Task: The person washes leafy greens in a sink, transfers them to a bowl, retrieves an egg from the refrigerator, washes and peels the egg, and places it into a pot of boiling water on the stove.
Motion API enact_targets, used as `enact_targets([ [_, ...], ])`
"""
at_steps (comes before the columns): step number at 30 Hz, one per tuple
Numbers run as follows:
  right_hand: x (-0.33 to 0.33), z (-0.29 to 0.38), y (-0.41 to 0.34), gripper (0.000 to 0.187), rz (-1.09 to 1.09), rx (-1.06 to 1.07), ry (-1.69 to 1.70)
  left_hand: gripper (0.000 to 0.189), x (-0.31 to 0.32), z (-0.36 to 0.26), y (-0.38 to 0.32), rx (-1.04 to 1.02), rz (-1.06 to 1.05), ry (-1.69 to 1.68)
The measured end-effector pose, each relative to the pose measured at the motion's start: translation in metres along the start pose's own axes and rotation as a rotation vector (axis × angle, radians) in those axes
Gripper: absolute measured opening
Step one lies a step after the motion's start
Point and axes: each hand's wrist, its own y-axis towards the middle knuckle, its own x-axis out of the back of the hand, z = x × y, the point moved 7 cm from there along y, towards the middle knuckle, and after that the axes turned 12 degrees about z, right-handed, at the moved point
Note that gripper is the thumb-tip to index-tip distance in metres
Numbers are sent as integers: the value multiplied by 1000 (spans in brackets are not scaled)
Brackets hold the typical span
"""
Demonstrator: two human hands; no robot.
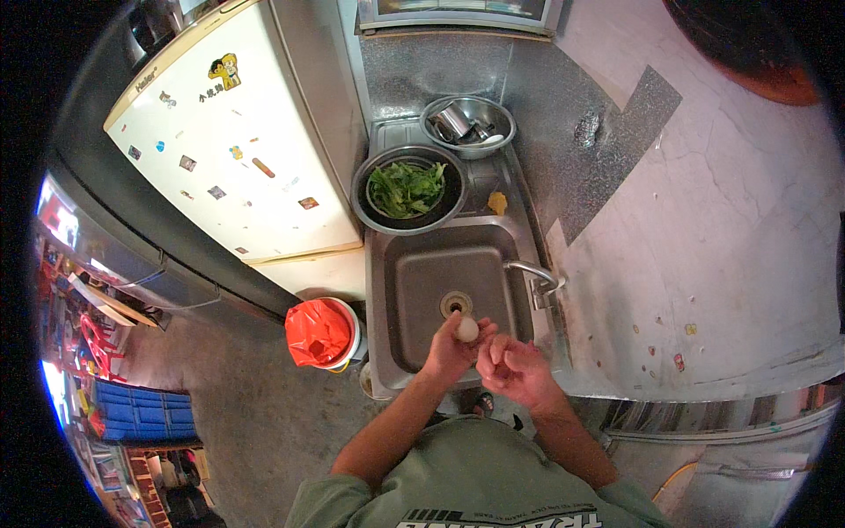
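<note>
My left hand (447, 353) holds a pale egg-shaped object (467, 329) over the front part of the steel sink (422, 277). Too little detail shows to tell exactly what the object is. Close beside it on the right is my right hand (518, 369), its fingers curled inward. Whether anything sits inside those fingers cannot be seen. Just beyond the left fingertips lies the sink's drain (455, 304), partly covered by the hand. A curved metal faucet (536, 269) reaches over the basin from the right rim.
Behind the basin, a metal bowl (360, 208) holds a smaller container of leafy greens (406, 190). Farther back, another steel bowl (502, 142) contains metal ware. A yellowish scrap (497, 203) lies on the drainboard. Left are a red-bagged bucket (320, 333) and a refrigerator (237, 145); a wall (660, 264) bounds the right.
</note>
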Motion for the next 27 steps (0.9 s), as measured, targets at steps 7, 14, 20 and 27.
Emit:
enact_targets([
  [7,5,-11,0,32,-129,-77,-81,38,-13,-9,-4,-169,65,111],
  [14,8,-7,1,30,-287,-103,-60,44,-7,-7,-3,-155,117,95],
  [20,-27,6,12,28,90,-67,126,50,-14,-12,-6,-259,62,387],
  [27,-17,16,17,30,-25,-23,156,59,-21,-8,-15,-185,-64,702],
])
